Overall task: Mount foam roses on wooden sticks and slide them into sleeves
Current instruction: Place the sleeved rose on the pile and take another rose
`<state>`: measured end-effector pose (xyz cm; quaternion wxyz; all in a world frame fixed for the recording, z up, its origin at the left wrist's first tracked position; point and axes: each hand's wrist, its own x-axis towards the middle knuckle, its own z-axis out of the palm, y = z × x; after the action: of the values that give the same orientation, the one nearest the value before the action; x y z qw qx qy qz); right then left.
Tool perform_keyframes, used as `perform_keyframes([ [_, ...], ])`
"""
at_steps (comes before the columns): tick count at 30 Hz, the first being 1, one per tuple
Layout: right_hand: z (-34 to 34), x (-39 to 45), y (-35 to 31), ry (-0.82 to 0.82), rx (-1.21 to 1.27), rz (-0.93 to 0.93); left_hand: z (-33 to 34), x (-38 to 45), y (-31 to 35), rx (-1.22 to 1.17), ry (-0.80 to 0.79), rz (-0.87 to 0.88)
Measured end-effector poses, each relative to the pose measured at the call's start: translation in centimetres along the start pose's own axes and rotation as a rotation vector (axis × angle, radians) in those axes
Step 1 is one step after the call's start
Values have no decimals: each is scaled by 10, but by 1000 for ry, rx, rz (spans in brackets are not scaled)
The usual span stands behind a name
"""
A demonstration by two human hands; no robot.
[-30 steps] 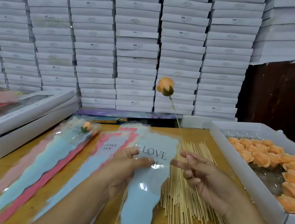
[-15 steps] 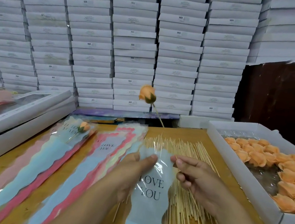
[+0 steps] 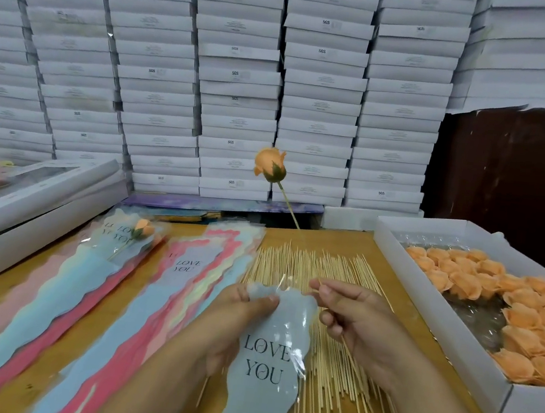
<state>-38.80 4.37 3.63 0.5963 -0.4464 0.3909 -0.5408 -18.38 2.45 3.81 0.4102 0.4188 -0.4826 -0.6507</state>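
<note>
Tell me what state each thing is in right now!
Rose on stick: mounted, tilted, stick going into the sleeve.
Sleeve: top pinched by the left hand.
Right hand: pinching the stick.
Stick pile: loose on the table.
Rose box: open, holding roses.
Finished rose: inside a sleeve, lying down.

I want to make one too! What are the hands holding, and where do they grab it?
The left hand pinches the top edge of the blue sleeve. The right hand pinches the lower end of the rose's stick.
</note>
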Motion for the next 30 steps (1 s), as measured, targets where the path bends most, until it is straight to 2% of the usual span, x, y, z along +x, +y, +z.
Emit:
perform_keyframes([
  [9, -9, 1, -7, 174, 129, -85, -3, -1, -7, -16, 6, 26],
  [15, -6, 4, -11, 166, 151, -124, 2, -4, -8, -7, -22, -16],
  [23, 16, 16, -72, 113, 396, -329, 4, -7, -9, 4, -62, -40],
  [30, 38, 29, -79, 116, 350, -349, 4, -6, -11, 12, -66, -41],
])
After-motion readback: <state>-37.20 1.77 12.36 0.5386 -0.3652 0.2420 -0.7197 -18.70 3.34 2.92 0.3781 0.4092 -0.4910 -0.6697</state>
